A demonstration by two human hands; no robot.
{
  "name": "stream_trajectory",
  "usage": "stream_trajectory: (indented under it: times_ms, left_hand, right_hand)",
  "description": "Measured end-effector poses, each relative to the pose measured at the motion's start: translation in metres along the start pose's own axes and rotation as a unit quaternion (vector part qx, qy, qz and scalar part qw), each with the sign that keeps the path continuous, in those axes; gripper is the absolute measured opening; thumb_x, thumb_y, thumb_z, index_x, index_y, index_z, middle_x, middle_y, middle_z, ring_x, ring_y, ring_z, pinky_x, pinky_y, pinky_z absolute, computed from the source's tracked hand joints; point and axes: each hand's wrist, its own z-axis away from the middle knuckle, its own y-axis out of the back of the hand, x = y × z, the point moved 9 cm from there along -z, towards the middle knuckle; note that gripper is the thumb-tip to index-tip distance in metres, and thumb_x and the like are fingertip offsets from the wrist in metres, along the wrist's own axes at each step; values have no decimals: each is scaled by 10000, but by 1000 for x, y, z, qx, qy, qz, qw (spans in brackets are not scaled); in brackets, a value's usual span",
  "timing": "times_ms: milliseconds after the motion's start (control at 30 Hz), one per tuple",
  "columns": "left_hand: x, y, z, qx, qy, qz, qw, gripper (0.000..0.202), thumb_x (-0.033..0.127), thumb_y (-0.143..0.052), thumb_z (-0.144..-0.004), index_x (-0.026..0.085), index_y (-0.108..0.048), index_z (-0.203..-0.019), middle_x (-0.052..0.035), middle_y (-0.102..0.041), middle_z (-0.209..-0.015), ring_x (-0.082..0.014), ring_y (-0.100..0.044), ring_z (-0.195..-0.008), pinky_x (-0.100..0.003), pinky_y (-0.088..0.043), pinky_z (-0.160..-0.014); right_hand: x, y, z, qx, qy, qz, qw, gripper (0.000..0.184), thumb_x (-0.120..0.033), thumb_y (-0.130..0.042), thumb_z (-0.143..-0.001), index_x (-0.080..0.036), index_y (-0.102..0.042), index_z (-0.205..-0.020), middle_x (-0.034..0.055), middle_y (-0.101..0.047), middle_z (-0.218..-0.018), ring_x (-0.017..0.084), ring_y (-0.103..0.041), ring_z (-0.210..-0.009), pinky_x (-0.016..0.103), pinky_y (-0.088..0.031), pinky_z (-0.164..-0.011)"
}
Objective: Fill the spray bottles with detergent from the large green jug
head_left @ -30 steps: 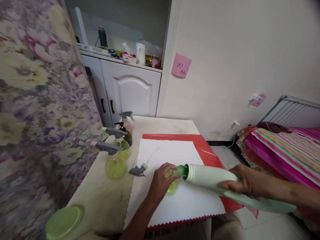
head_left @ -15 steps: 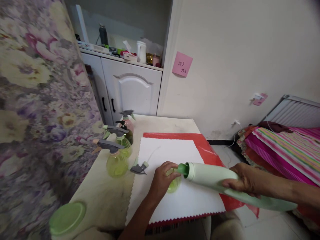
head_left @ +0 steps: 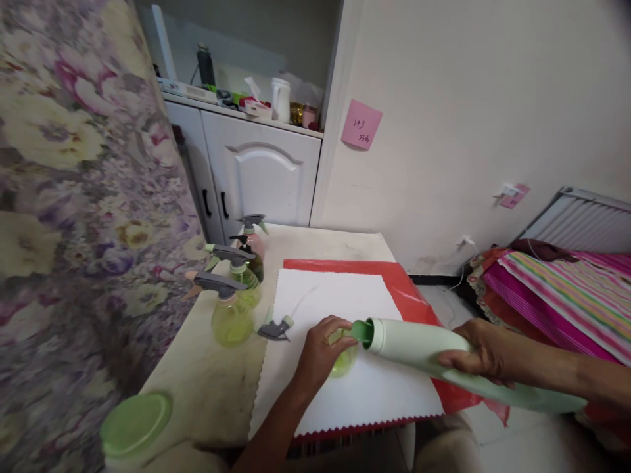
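Observation:
My left hand (head_left: pixel 323 348) is closed around the neck of a small, round, clear spray bottle (head_left: pixel 342 363) with its head off. Yellow-green liquid shows inside. My right hand (head_left: pixel 486 351) grips a long, pale green container (head_left: pixel 417 340), tilted almost flat. Its collared mouth, with a darker green spout (head_left: pixel 362 330), comes right up to the bottle's opening beside my left fingers. Whether liquid flows between them I cannot tell. The loose grey spray head (head_left: pixel 276 328) lies left of my left hand, its thin tube stretched across the white sheet (head_left: pixel 340 295).
At the table's left stand a yellow-green spray bottle (head_left: pixel 231 322), a second one (head_left: pixel 248 282), a dark pump bottle (head_left: pixel 254 263) and a pink spray bottle (head_left: pixel 255 242). A green-lidded tub (head_left: pixel 135 426) is at lower left. Red sheeting (head_left: pixel 404 289) underlies the white sheet; a bed (head_left: pixel 562 282) stands right.
Both hands, the bottle and the pale green container keep nearly the same positions. Only the camera view has shifted slightly.

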Motion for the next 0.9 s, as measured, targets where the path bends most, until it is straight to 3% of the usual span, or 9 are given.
stream_trajectory:
  times_ms: [600,900]
  left_hand:
    - [-3,-2,1,-5,2,12,1000,116,234,-691,-745,215,-701,-859,-31,-671,-885,-209,-626,-895,-306,-450,-841]
    - [-1,0,1,-1,3,15,1000,110,219,-707,-736,210,-710,-846,-30,-673,-879,-208,-629,-892,-302,-444,-831]
  right_hand:
    - [-10,2,4,-1,-14,27,1000,554,-719,-484,-782,-170,-514,-713,-36,-438,-492,72,-371,-378,204,-266,-367]
    - [-8,1,3,-1,-4,16,1000,532,-699,-532,-771,-171,-521,-698,-43,-435,-482,68,-358,-378,194,-251,-359]
